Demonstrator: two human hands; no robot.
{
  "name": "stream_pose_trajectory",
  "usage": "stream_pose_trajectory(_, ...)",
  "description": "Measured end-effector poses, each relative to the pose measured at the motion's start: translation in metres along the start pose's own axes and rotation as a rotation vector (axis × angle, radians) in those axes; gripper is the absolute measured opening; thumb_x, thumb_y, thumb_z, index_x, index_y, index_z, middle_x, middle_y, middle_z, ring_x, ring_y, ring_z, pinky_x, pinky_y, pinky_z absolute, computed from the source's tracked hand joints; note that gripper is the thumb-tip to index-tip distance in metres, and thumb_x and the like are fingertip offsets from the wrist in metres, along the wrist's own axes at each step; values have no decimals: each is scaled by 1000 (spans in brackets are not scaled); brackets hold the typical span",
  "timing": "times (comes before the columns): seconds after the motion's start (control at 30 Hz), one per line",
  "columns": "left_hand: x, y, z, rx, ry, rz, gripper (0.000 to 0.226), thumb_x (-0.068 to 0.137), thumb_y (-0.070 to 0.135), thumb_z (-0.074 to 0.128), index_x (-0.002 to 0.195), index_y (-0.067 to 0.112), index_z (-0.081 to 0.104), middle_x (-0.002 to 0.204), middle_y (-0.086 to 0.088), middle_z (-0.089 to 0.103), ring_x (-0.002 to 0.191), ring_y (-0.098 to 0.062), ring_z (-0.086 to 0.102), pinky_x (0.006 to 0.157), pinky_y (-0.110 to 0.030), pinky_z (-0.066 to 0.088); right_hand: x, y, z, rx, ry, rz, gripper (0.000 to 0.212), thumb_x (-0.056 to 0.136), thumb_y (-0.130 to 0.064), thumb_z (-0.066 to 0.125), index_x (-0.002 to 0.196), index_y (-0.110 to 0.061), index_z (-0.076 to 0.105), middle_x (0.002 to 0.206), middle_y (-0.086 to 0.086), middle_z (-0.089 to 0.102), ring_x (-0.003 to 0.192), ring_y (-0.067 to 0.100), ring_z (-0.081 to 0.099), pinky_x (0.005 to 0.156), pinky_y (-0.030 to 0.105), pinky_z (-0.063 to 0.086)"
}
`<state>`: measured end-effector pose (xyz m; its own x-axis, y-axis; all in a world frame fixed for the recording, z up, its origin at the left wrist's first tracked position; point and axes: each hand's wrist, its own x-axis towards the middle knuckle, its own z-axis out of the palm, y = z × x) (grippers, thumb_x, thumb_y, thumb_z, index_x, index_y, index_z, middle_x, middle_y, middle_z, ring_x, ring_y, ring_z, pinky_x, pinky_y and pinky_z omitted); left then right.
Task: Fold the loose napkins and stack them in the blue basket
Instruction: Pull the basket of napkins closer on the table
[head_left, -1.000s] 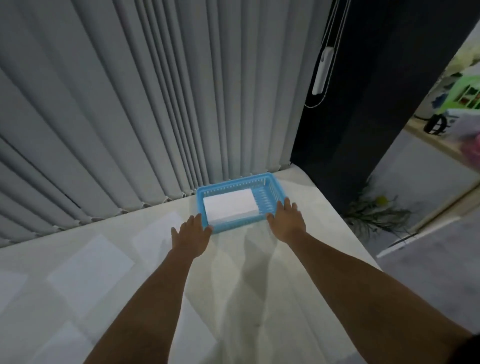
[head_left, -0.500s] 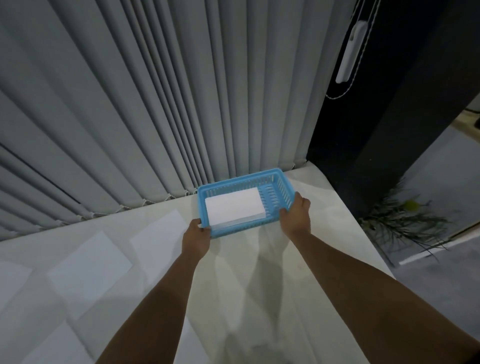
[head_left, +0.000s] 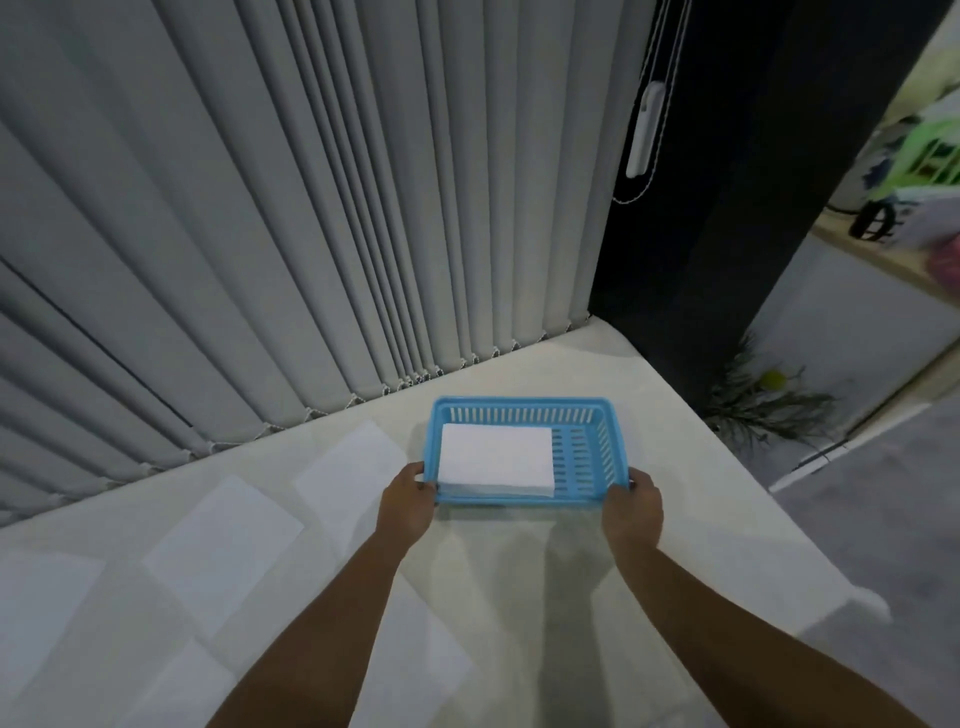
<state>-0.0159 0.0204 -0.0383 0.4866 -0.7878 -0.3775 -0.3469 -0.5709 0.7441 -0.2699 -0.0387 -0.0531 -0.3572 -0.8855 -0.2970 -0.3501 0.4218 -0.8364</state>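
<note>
The blue basket (head_left: 587, 457) rests on the pale table and holds a neat stack of folded white napkins (head_left: 496, 460) in its left part. My left hand (head_left: 407, 501) grips the basket's near left corner. My right hand (head_left: 635, 512) grips its near right corner. Several loose white napkins lie flat on the table to the left, one (head_left: 223, 545) in the middle and another (head_left: 353, 467) close to the basket.
Grey vertical blinds (head_left: 311, 208) hang along the table's far edge. The table's right edge (head_left: 769, 519) drops to a grey floor. A dark wall panel (head_left: 727, 208) and a small plant (head_left: 769, 400) stand at the right.
Both hands went from open next to the basket to gripping its near corners. The basket has come toward me, away from the blinds, and now sits squarer to my view.
</note>
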Motion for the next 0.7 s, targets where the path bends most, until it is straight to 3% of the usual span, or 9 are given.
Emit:
stream_pose_trajectory(0.17, -29, -24, -7, 47, -80, 84, 37, 92, 12, 43, 128, 15, 52, 117, -10, 63, 95, -24, 62, 77, -31, 49, -63, 29, -22, 57, 94, 50, 37, 86, 2, 43, 119, -5, 58, 103, 16, 64, 80, 25, 59, 60, 25, 43)
stream_pose_trajectory(0.37, -51, -51, -10, 71, -152, 150, 39, 93, 11, 41, 130, 16, 51, 121, -9, 61, 91, -17, 57, 75, -28, 46, -111, 57, -31, 115, 151, 97, 30, 91, 0, 46, 118, -8, 57, 97, 10, 66, 80, 25, 67, 62, 33, 57)
stream_pose_trajectory(0.53, -56, -62, -14, 89, -190, 185, 40, 95, 11, 39, 134, 14, 47, 126, -9, 58, 92, -15, 53, 64, -18, 41, -134, 61, -31, 115, 195, 86, 27, 91, 1, 43, 110, -12, 58, 86, 4, 62, 74, 20, 62, 58, 27, 51)
stream_pose_trajectory(0.7, -58, -67, -17, 61, -208, 179, 39, 97, 17, 41, 136, 16, 45, 126, -10, 59, 94, -17, 56, 76, -26, 43, -139, 62, -31, -8, 195, 68, 25, 90, -1, 45, 110, -8, 59, 99, 14, 66, 81, 26, 60, 73, 39, 54)
